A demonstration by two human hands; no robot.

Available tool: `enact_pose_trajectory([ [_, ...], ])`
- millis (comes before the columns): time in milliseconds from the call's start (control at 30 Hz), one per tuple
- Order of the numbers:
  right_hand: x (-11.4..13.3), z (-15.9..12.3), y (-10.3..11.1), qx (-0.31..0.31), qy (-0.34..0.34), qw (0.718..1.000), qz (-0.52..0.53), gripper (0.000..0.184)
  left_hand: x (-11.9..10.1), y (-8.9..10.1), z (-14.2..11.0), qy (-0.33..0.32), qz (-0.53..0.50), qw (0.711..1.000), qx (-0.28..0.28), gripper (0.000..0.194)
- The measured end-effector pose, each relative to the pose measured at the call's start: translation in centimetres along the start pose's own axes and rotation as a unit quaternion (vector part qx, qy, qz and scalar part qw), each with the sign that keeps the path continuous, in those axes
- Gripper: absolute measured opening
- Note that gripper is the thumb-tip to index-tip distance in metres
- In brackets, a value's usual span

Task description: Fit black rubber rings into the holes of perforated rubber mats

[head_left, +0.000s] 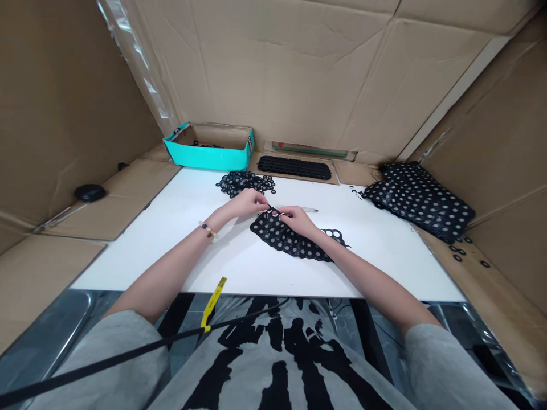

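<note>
A black sheet of joined rings (294, 242) lies on the white board in front of me, its upper left edge raised between my hands. My left hand (250, 203) pinches at that edge, where a black ring seems to sit at the fingertips; the exact grip is too small to make out. Fingers of my right hand (299, 221) close on the same edge just to the right, the wrist passing over the sheet. Behind my left hand is a pile of loose black rings (244, 183). A pen-like white tool (308, 209) lies behind my right hand.
A turquoise-sided box (209, 158) with black pieces inside stands at the back left, beside a folded black ring strip (294, 167). Larger black ring sheets (427, 199) are stacked at right, near several loose rings (458, 250). Cardboard walls (290, 74) surround the white board (149, 245).
</note>
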State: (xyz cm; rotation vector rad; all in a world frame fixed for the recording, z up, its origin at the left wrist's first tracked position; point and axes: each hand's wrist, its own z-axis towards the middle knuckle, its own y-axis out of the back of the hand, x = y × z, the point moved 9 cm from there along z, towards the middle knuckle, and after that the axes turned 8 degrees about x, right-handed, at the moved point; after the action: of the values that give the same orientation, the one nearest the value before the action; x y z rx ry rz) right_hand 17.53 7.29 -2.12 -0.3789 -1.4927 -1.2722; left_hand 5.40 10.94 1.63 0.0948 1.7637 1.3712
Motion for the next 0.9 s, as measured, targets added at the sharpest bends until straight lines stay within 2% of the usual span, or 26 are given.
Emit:
enact_pose_trajectory([
  [67, -0.3, 0.1, 0.2, -0.010, -0.012, 1.000, -0.004, 0.033, 1.1, 0.8, 0.1, 0.024, -0.031, 0.999, -0.021, 0.024],
  [100, -0.6, 0.1, 0.3, -0.018, -0.024, 0.999, -0.009, 0.034, 2.2, 1.8, 0.0, 0.046, -0.045, 0.997, -0.051, 0.023],
  [167, -1.1, 0.0, 0.6, -0.032, -0.049, 0.998, -0.017, 0.035, 4.9, 4.9, -1.0, 0.101, -0.061, 0.981, -0.154, 0.022],
  [233, -1.2, 0.0, 0.7, -0.034, -0.059, 0.997, -0.022, 0.033, 7.7, 8.3, -2.9, 0.149, -0.052, 0.948, -0.277, 0.024],
  [267, -1.2, -0.1, 0.7, -0.031, -0.057, 0.998, -0.023, 0.033, 8.8, 9.5, -3.6, 0.164, -0.050, 0.935, -0.311, 0.024],
  [367, -0.9, -0.1, 0.6, -0.026, -0.045, 0.998, -0.026, 0.031, 10.8, 10.7, -4.3, 0.183, -0.026, 0.924, -0.334, 0.024],
  [533, -0.8, -0.1, 0.5, -0.018, -0.043, 0.999, -0.027, 0.031, 10.0, 9.6, -3.1, 0.157, 0.030, 0.934, -0.319, 0.026],
  [667, -0.8, -0.1, 0.5, -0.016, -0.053, 0.998, -0.017, 0.031, 7.2, 10.4, -3.7, 0.134, 0.075, 0.927, -0.342, 0.033],
  [700, -0.8, -0.1, 0.5, -0.016, -0.054, 0.998, -0.013, 0.031, 6.1, 10.2, -3.6, 0.115, 0.068, 0.936, -0.326, 0.032],
  [767, -0.8, -0.1, 0.5, -0.014, -0.054, 0.998, -0.003, 0.031, 3.8, 8.5, -2.6, 0.065, 0.037, 0.972, -0.224, 0.032],
  [833, -0.8, 0.0, 0.5, -0.013, -0.051, 0.999, 0.013, 0.031, 1.1, 5.2, -1.6, 0.016, 0.025, 0.996, -0.078, 0.031],
  [900, -0.8, 0.2, 0.7, -0.016, -0.050, 0.998, 0.033, 0.031, -1.0, 2.4, -1.2, -0.012, 0.043, 0.999, 0.008, 0.029],
])
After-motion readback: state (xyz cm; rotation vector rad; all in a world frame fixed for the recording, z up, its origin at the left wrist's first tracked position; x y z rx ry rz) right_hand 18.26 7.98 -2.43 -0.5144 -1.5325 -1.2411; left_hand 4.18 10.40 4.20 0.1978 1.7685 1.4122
